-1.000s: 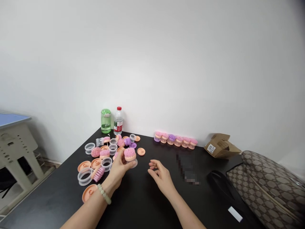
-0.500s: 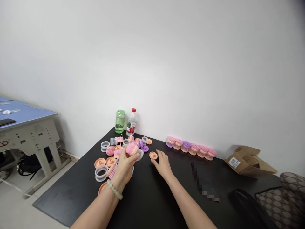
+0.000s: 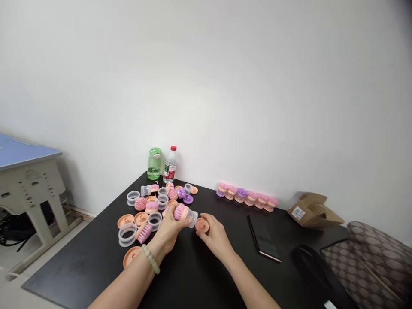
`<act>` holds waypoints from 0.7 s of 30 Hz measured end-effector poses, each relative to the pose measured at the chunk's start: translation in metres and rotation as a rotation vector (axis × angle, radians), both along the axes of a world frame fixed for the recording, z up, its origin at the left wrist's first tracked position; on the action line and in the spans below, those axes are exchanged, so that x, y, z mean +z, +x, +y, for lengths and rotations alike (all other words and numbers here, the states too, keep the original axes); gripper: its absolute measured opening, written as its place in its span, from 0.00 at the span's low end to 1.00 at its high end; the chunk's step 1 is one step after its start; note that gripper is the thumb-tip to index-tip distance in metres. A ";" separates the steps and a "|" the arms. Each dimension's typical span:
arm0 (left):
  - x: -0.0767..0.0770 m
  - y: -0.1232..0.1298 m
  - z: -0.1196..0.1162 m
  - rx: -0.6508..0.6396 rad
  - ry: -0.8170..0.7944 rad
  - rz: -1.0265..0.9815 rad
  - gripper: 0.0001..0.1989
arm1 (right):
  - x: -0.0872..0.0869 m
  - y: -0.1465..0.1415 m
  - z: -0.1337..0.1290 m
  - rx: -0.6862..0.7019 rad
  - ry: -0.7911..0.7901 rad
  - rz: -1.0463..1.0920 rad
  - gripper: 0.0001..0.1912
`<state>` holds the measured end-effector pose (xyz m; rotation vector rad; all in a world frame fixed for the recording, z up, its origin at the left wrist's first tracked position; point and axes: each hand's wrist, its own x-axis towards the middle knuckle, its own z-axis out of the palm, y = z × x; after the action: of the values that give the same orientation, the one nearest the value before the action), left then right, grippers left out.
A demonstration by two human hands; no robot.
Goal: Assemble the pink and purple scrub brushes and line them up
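My left hand is shut on a pink bristled brush head fitted to a clear plastic ring. My right hand pinches a peach round disc, holding it against the ring's far end. Just left of my hands lies a loose heap of parts: peach discs such as one, clear rings such as one, and a pink brush head. A pale green bead bracelet circles my left wrist.
A row of assembled pink and purple brushes stands along the wall. A green bottle and a water bottle stand behind the heap. A phone, cardboard box and patterned bag lie right on the black table.
My right hand has taken the peach disc from the tabletop and brought it to the ring in my left hand. The view has shifted slightly.
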<state>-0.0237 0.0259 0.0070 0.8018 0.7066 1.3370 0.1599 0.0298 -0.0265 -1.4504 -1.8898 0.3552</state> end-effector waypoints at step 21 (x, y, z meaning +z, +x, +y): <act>-0.015 0.014 -0.006 -0.227 0.117 0.367 0.31 | 0.002 -0.002 -0.046 0.034 0.136 0.295 0.39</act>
<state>-0.0094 0.0199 -0.0084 1.2045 0.8002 1.0425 0.1579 -0.0158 -0.0243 -1.2057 -1.6682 0.4230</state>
